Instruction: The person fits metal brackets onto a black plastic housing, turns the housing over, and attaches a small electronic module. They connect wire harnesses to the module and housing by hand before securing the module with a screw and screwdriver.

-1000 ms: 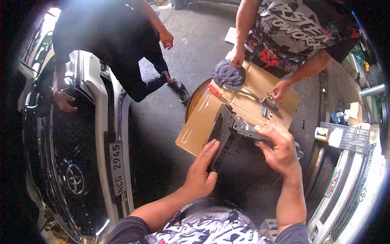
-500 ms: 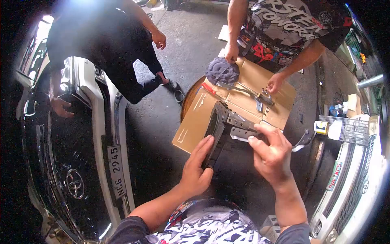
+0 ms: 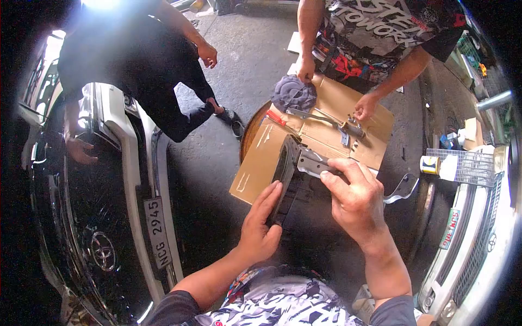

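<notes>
My left hand (image 3: pixel 262 220) grips a long black part (image 3: pixel 281 173) held up at a slant over the cardboard's near edge. Between my right thumb and fingers is a dark metal bracket (image 3: pixel 310 164) with holes, its left end right at the black part. A curved metal arm (image 3: pixel 401 190) shows to the right of my right hand (image 3: pixel 356 198). Beyond them, the flattened cardboard (image 3: pixel 253 173) carries a red-handled tool (image 3: pixel 275 117), a bundled grey cloth (image 3: pixel 293 93) and metal hardware (image 3: pixel 348 132).
Across the cardboard, a co-worker's hand (image 3: pixel 367 106) is by the hardware; the other (image 3: pixel 305 69) touches the cloth. Another person (image 3: pixel 125 70) stands by the black car (image 3: pixel 103 217) at left. On the right are a white bumper (image 3: pixel 451 261) and a wire rack (image 3: pixel 473 167) with a can (image 3: pixel 429 164).
My right hand has moved left and slightly up, bringing the bracket over the perforated plate beside the black part. My left hand stays on the black part.
</notes>
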`<state>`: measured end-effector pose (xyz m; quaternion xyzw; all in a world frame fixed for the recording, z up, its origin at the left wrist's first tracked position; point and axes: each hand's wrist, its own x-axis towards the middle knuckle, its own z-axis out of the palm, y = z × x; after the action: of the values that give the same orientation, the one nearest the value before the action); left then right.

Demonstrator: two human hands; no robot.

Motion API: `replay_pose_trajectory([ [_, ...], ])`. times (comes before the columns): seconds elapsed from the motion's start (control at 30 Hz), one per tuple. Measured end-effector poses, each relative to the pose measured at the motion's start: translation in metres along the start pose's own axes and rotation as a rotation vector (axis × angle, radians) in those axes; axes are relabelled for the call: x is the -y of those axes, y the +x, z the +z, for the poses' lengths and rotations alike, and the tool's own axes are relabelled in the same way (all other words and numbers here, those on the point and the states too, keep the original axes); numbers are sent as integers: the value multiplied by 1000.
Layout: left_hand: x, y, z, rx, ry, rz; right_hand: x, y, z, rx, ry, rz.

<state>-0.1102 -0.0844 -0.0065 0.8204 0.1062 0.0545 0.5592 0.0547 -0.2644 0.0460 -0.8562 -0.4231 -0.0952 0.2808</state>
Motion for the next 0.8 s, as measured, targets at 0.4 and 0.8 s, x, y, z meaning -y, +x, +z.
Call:
replay_pose_trajectory([
  [0.4,-2,1,-3,40,2,-28,-4,-9,-5,23,55,63],
  [0.8,-2,-4,-2,51,-8,-33,7,-8,-7,4,54,108],
])
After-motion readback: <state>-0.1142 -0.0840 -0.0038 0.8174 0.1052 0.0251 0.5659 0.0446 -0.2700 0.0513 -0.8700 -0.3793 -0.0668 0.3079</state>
